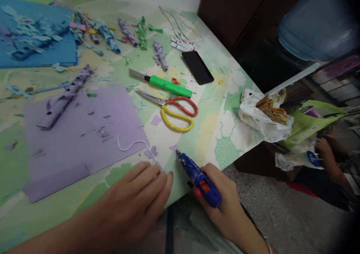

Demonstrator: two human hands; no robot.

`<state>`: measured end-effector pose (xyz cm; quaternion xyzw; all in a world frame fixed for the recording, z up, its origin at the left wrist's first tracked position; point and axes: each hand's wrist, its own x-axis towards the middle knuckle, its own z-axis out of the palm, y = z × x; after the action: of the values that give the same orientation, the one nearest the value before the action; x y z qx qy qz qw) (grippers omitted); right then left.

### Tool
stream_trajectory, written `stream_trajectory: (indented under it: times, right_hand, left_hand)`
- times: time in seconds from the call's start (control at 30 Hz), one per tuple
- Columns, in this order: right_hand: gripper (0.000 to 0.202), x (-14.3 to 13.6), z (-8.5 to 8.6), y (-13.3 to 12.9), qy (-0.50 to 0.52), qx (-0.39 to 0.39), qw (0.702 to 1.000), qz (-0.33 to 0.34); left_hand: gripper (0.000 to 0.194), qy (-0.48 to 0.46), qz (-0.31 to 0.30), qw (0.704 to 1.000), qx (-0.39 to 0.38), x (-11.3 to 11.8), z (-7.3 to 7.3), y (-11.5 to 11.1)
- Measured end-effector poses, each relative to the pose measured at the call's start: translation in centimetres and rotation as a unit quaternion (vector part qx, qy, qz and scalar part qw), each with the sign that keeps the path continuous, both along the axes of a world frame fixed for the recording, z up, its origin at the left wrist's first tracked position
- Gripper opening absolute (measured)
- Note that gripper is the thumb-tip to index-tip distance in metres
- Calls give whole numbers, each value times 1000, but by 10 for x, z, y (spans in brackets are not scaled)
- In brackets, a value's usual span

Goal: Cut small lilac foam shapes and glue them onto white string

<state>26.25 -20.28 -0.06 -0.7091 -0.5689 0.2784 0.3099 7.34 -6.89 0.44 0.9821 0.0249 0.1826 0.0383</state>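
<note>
Tabletop [206, 128], glue gun [197, 177] diagonally forward-left

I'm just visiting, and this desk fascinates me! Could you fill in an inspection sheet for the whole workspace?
Surface: patterned tablecloth, strewn with paper scraps.
Job's things: blue hot glue gun, its nozzle at a small purple cutout (contact unclear); white string; purple sheet with a rolled purple tube partly over it.
Clutter: scissors, green utility knife with its blade out, smartphone, markers.
Hands: right hand holds the glue gun; left hand is beside the string, grip unclear.
Cables: white cable near the markers.
Surroundings: wrapped food at the table's corner, water jug, another person's arm.
</note>
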Motion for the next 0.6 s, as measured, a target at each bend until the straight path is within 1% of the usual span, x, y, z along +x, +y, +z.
stream_trajectory:
  times: [0.03, 0.1, 0.23, 0.43, 0.6]
  right_hand:
    - [26, 0, 1, -1, 2, -1, 1000, -2]
    - [24, 1, 1, -2, 3, -5, 1000, -7]
    - [17, 2, 3, -5, -3, -14, 1000, -4]
    - [16, 3, 5, -5, -8, 11, 1000, -18]
    - [15, 2, 3, 2, -4, 6, 1000, -8]
  left_hand:
    - [28, 0, 28, 1000, 14, 2, -4, 2]
    - [26, 1, 59, 998, 24, 9, -12, 4]
    - [32, 18, 103, 995, -2, 19, -20, 2]
    - [40, 44, 114, 992, -20, 17, -22, -1]
    - [40, 62, 114, 991, -35, 18, -23, 1]
